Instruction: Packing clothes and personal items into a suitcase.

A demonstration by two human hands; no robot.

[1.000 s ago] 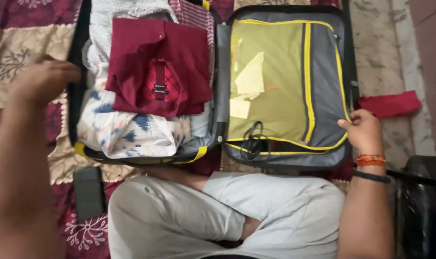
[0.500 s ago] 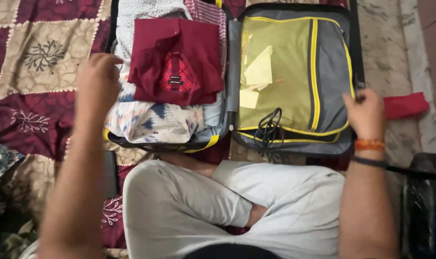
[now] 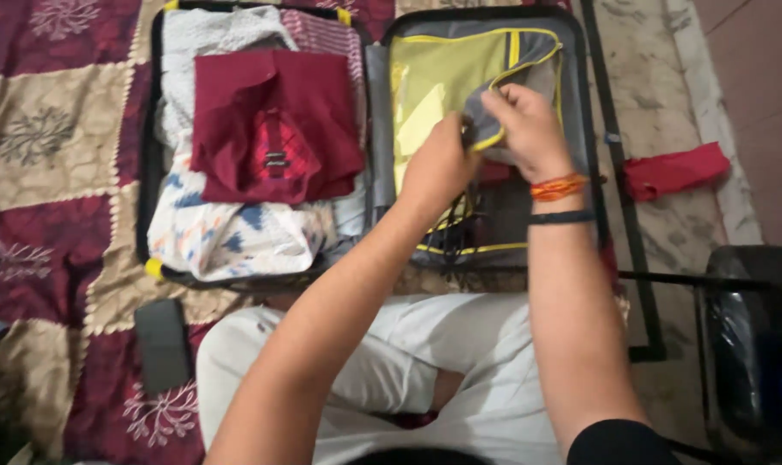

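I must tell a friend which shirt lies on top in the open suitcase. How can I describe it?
In the suitcase's left half, on the clothes pile, lies the folded maroon shirt. Only it is plain dark red; the garment below is white with blue blotches.

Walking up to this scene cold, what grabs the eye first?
An open suitcase lies on a maroon and beige patterned quilt, its left half stacked with folded clothes topped by a maroon shirt. Over the right half, the left hand and the right hand meet at a grey flap edged in yellow, which the right hand pinches and lifts. A dark phone lies on the quilt near the person's knee.
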